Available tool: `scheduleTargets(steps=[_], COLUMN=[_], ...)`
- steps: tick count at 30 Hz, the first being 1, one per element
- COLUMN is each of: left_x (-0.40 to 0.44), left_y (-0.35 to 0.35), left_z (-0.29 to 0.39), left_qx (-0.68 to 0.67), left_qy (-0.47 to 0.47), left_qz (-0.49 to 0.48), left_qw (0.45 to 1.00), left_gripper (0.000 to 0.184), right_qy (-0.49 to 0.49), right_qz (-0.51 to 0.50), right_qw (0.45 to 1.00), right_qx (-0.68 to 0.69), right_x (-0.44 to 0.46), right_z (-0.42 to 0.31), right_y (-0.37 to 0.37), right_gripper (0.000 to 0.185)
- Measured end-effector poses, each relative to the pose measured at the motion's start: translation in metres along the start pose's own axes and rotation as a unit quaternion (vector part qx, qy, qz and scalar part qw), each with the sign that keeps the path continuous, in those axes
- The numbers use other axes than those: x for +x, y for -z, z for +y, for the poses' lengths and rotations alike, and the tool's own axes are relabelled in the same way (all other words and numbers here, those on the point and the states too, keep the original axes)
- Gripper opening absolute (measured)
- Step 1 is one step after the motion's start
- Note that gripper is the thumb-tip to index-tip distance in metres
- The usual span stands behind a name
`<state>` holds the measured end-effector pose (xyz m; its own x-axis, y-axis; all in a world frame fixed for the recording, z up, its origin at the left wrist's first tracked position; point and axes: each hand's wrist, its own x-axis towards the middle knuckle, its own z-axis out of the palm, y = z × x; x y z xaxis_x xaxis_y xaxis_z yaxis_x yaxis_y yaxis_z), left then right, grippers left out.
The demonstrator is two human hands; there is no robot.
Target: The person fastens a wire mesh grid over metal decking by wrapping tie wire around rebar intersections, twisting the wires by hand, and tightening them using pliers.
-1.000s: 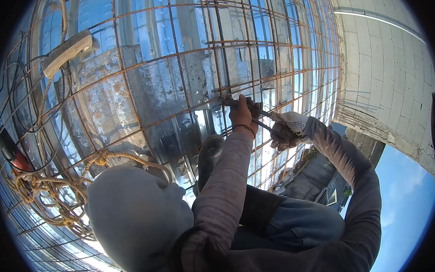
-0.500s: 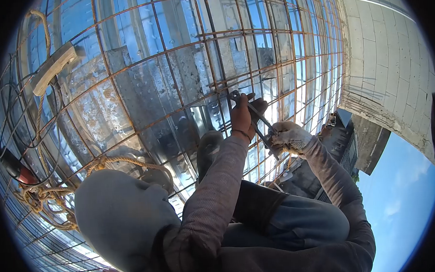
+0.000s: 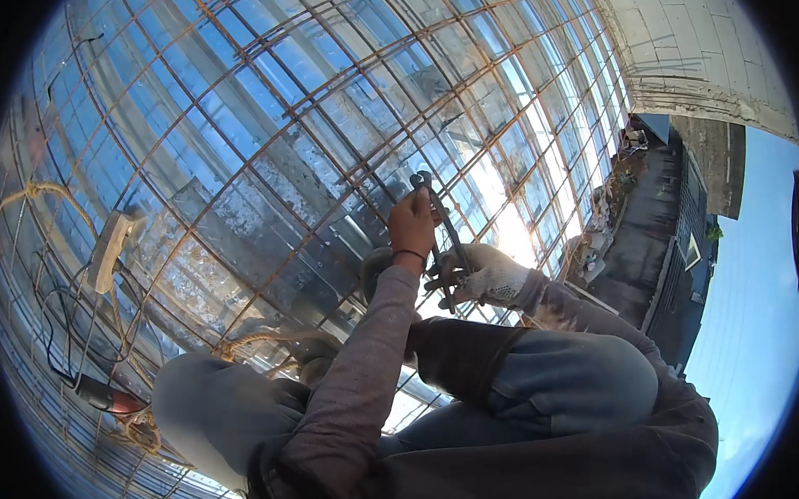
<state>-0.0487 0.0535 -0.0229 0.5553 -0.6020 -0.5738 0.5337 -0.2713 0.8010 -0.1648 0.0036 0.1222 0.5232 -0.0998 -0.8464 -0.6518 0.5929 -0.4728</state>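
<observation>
We face a rusty rebar grid [image 3: 355, 69] over corrugated metal sheets [image 3: 248, 206], with a pale block wall [image 3: 700, 50] at the upper right. Our bent knee [image 3: 589, 375] lies below our hands. Our gloved right hand [image 3: 488, 279] curls its fingers around the handles of the long pincers [image 3: 450, 226]; our bare left hand [image 3: 412, 225] folds its fingers near their head. The pincers tilt in front of the grid; whether they touch it, we cannot tell.
</observation>
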Motion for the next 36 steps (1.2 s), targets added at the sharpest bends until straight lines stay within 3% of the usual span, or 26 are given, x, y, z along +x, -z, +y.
scheduleTargets(steps=[2,4,6,7,8,9,10,11,13,17,19,20,22,23,24,26,27,28,29,30,32,33,36], left_x=[0.007,0.018,0.020,0.029,0.030,0.029,0.029,0.029,0.031,0.042,0.069,0.075,0.071,0.069,0.061,0.041,0.039,0.037,0.037,0.040,0.051,0.067,0.114], left_y=[0.018,0.035,0.050,0.054,0.053,0.050,0.046,0.044,0.049,0.065,0.088,0.097,0.109,0.113,0.109,0.087,0.080,0.074,0.070,0.068,0.074,0.087,0.142], left_z=[0.003,0.010,0.046,0.052,0.055,0.065,0.073,0.081,0.100,0.139,0.154,0.160,0.177,0.181,0.186,0.195,0.198,0.200,0.202,0.205,0.218,0.220,0.216], left_qx=[0.028,0.084,0.212,0.374,0.392,0.246,0.089,0.105,-0.113,-0.010,-0.159,-0.153,-0.027,-0.014,-0.010,-0.076,-0.074,-0.009,0.056,0.056,-0.238,-0.386,-0.406], left_qy=[-0.056,-0.055,-0.112,-0.183,-0.191,-0.114,-0.032,-0.038,0.111,0.029,0.074,0.068,-0.058,-0.086,-0.090,0.136,0.133,0.133,0.132,0.130,0.114,0.177,0.102], left_qz=[-0.081,-0.133,-0.169,-0.139,-0.149,-0.072,0.008,-0.003,0.052,0.082,0.140,0.139,0.070,-0.020,-0.021,-0.269,-0.274,-0.359,-0.440,-0.443,-0.385,-0.313,-0.351], left_qw=[0.995,0.986,0.956,0.899,0.888,0.960,0.995,0.994,0.986,0.996,0.975,0.976,0.995,0.996,0.996,0.951,0.950,0.924,0.886,0.885,0.884,0.850,0.837], left_gripper=[0.042,0.039,0.040,0.034,0.034,0.030,0.028,0.028,0.026,0.027,0.027,0.027,0.028,0.028,0.028,0.025,0.025,0.023,0.021,0.021,0.017,0.016,0.020], right_qy=[0.027,0.055,0.086,0.080,0.074,0.100,0.090,0.100,0.118,0.166,0.188,0.199,0.216,0.225,0.232,0.261,0.194,0.124,0.248,0.249,0.169,0.170,0.187], right_qz=[-0.002,-0.026,-0.056,-0.062,-0.069,-0.073,-0.074,-0.059,-0.043,-0.011,0.003,0.010,0.016,-0.075,-0.165,-0.200,-0.174,-0.146,-0.120,-0.117,-0.129,-0.130,-0.087], right_qw=[0.997,0.984,0.961,0.945,0.925,0.935,0.947,0.949,0.944,0.973,0.979,0.979,0.976,0.971,0.956,0.939,0.950,0.951,0.901,0.901,0.866,0.867,0.897], right_qx=[0.072,0.165,0.255,0.312,0.365,0.332,0.300,0.294,0.304,0.162,0.082,0.041,0.001,-0.034,-0.071,-0.102,-0.174,-0.243,-0.335,-0.336,-0.451,-0.451,-0.390], right_x=[-0.007,-0.011,-0.011,-0.009,-0.008,0.001,0.012,0.013,-0.003,-0.033,-0.045,-0.048,-0.044,-0.036,-0.029,-0.028,-0.033,-0.035,-0.017,-0.011,-0.001,0.002,-0.003], right_z=[-0.001,0.008,0.017,0.020,0.024,0.033,0.045,0.062,0.054,0.032,0.023,0.020,0.025,0.037,0.042,0.023,0.008,0.001,0.017,0.017,0.015,0.021,0.038], right_y=[-0.010,-0.011,-0.015,-0.018,-0.021,-0.024,-0.020,-0.019,-0.029,-0.030,-0.028,-0.026,-0.016,-0.005,0.002,0.002,-0.001,-0.002,0.002,0.005,0.006,0.007,0.023], right_gripper=[0.038,0.039,0.041,0.044,0.047,0.052,0.051,0.054,0.057,0.060,0.062,0.063,0.064,0.066,0.070,0.071,0.072,0.072,0.070,0.070,0.079,0.079,0.079])
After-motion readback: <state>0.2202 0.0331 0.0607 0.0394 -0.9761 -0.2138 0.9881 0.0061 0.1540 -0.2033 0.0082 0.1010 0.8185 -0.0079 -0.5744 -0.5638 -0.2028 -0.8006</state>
